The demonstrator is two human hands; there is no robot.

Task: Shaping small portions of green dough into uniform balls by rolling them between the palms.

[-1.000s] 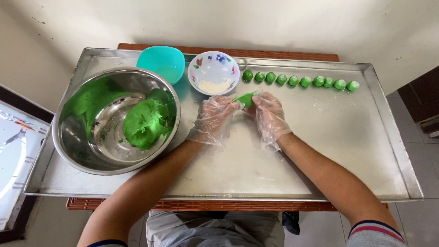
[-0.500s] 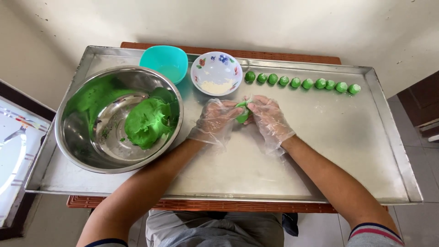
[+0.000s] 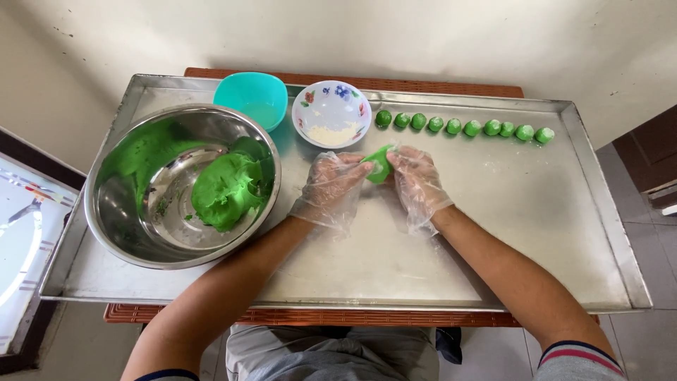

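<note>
Both hands wear clear plastic gloves and meet over the middle of a large metal tray (image 3: 493,233). My left hand (image 3: 330,189) and my right hand (image 3: 417,185) pinch a small piece of green dough (image 3: 379,164) between their fingertips. A big lump of the same green dough (image 3: 224,189) lies in a steel mixing bowl (image 3: 127,233) at the left. Several small green dough balls (image 3: 462,127) stand in a row along the tray's far edge.
A teal plastic bowl (image 3: 254,95) and a white flowered bowl (image 3: 331,113) holding pale filling sit at the tray's back. The tray rests on a wooden table (image 3: 352,79) against a wall. A framed panel (image 3: 21,240) lies at the left.
The hands have kept working the small green piece between the fingertips, which shifted slightly. The view has tilted a little. Bowls and dough balls stay in place.
</note>
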